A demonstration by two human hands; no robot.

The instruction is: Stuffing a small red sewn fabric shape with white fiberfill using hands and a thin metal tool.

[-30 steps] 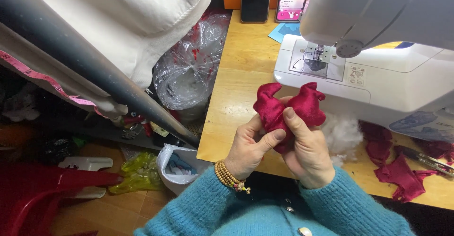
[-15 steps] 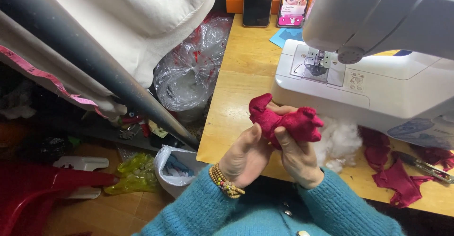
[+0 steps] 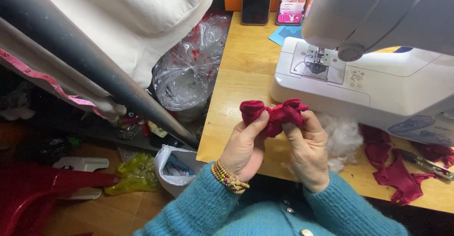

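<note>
Clearly both hands, left hand [image 3: 243, 146] and right hand [image 3: 308, 153], pinch the small red fabric piece [image 3: 274, 114] above the table [image 3: 241, 80] edge before the sewing machine [image 3: 378, 65], where a slack pinch could likely drop it floorward.
</note>
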